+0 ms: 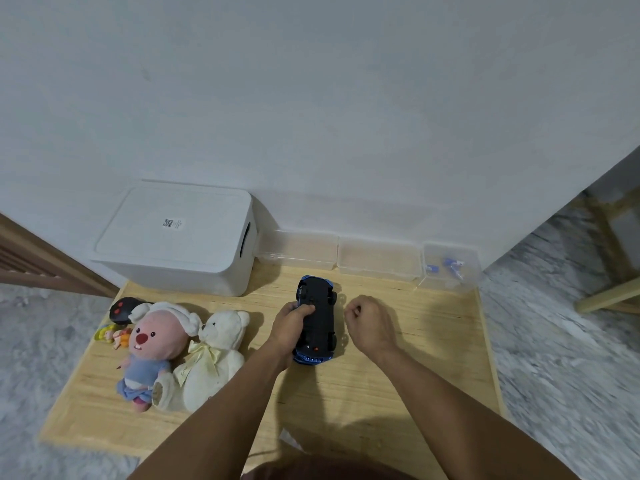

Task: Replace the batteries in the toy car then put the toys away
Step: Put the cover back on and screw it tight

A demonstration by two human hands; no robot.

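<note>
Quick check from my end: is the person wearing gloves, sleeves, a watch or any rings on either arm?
No. Both forearms are bare from the bottom edge of the view to the wrists, with no sleeves showing. The left hand and right hand are gloveless, and no watch, band or ring is visible. A dark reddish-brown garment shows at the bottom edge, between the arms.

- The toy car (317, 322) lies upside down on the wooden worktop (415, 375), black underside up, blue body at its ends.
- The left hand (292, 320) grips the car's left side, fingers curled over the underside.
- The right hand (369, 322) hovers just right of the car, fingers curled; whether it pinches anything cannot be told.
- Left of the car sit a white teddy bear (216, 355) and a pink plush (152, 348).
- A white lidded box (180, 237) stands against the wall.
</note>
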